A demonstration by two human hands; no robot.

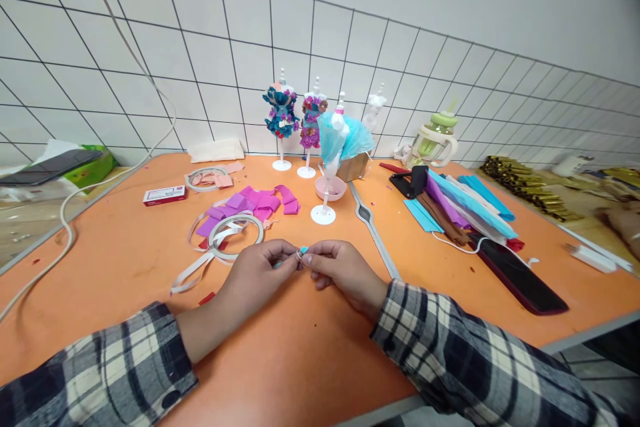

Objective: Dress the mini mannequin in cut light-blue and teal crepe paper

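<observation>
My left hand (263, 273) and my right hand (347, 272) meet fingertip to fingertip above the table's middle. Pinched between them is a small piece of light blue crepe paper (304, 251), mostly hidden by the fingers. A thin pale loop shows at the fingertips, too small to make out. Just beyond my hands stands a white mini dress form (327, 177) draped with a light blue crepe paper skirt (350, 135). To the left of my left hand lies a roll of white double-sided tape (213, 240) with loose strips.
Purple and pink crepe paper pieces (260, 201) lie left of the dress form. Two decorated forms (281, 113) stand behind, beside a pink bowl (336, 188). At right are folded crepe sheets (465, 203), a dark phone (520, 277) and a bottle (435, 140). A staple-sized box (165, 195) lies left.
</observation>
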